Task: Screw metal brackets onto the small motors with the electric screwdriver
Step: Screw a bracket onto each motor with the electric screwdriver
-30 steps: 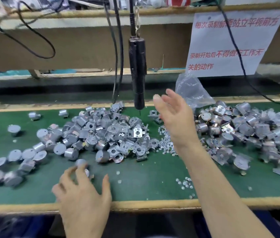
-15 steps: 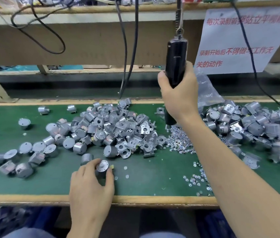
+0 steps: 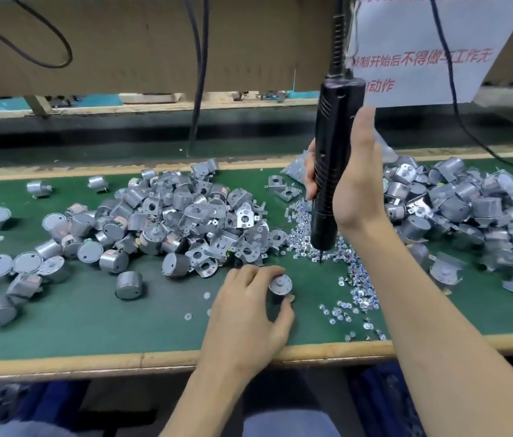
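My right hand (image 3: 354,181) grips the black electric screwdriver (image 3: 332,159), which hangs upright from a cable; its bit tip touches down in the heap of small shiny screws (image 3: 302,244). My left hand (image 3: 245,313) pinches a small round motor (image 3: 280,287) standing on the green mat near the front edge, shaft end up. A mixed pile of motors and metal brackets (image 3: 192,222) lies just behind my left hand.
A second heap of motors with brackets (image 3: 457,209) fills the right side. Loose motors (image 3: 22,266) are scattered at the left. More screws (image 3: 353,307) lie near the wooden front edge (image 3: 123,361). Black cables (image 3: 198,74) and a paper notice (image 3: 422,48) hang behind.
My right hand took hold of the hanging screwdriver and brought it down onto the screw heap. My left hand picked a motor from the pile's edge and slid it rightward.
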`<state>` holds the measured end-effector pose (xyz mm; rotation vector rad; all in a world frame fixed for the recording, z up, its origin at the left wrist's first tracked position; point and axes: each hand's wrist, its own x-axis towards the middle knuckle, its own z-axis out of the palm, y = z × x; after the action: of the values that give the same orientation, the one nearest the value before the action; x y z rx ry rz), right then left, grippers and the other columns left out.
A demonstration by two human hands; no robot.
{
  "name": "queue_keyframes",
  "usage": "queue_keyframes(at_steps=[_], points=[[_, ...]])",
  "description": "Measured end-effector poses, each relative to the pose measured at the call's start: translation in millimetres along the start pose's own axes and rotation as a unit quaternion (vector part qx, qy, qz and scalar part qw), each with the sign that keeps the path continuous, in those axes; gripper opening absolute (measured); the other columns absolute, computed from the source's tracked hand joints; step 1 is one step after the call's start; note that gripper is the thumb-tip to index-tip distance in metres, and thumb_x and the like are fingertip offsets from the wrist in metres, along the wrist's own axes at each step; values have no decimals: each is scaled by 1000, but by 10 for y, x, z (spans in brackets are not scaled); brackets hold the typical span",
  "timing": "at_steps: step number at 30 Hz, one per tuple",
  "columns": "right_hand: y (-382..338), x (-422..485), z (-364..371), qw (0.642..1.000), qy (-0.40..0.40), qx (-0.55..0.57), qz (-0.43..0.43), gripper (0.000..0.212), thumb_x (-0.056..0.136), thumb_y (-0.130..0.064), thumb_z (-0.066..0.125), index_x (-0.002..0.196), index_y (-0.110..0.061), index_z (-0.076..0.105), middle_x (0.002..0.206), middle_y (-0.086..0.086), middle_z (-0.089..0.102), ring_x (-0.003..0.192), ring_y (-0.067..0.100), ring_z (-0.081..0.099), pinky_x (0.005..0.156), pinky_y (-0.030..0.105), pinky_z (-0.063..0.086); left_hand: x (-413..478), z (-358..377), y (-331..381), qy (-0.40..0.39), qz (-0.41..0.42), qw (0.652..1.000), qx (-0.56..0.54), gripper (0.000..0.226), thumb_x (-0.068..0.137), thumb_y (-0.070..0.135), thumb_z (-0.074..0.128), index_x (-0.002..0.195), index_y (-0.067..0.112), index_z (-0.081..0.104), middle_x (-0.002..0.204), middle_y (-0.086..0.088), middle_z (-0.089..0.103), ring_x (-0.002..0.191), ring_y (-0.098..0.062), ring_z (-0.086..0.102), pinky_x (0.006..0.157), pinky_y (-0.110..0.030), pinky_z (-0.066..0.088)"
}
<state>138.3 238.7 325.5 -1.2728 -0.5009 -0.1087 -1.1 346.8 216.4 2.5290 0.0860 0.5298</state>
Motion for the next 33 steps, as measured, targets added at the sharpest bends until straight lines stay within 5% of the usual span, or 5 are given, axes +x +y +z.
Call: queue_keyframes(at_steps=[17,22,27,33], points=[[40,32,-34,999,37,-8,-25,64,103,-57,22,67,-19,59,58,9,54,48,26,48,47,33,40,-24,-35,8,25,-17,999,-31,35,83,41,64,115,29,60,107,16,53,101,-7,50,87,-24,45],[61,40,-37,999,35,-15,-28,64,104,-55,22,70,-14,57,58,10,54,48,27,48,47,33,40,-42,-67,24,93,-55,993,-53,41,80,48,63,112,23,60,126,8,38,121,-10,41,100,-2,21],[71,41,-33,999,33,-10,-24,64,101,-58,23,72,-13,58,59,10,54,47,27,48,47,32,41,-26,-62,13,96,-70,992,-43,50,81,49,61,118,14,61,145,-2,31,132,-13,31,102,1,8],[66,21,-30,999,40,-13,-27,63,104,-54,21,69,-16,58,58,8,54,47,26,49,48,32,41,-16,-7,-31,78,-87,993,2,59,83,57,53,124,15,61,150,8,29,133,-14,32,105,-20,22]])
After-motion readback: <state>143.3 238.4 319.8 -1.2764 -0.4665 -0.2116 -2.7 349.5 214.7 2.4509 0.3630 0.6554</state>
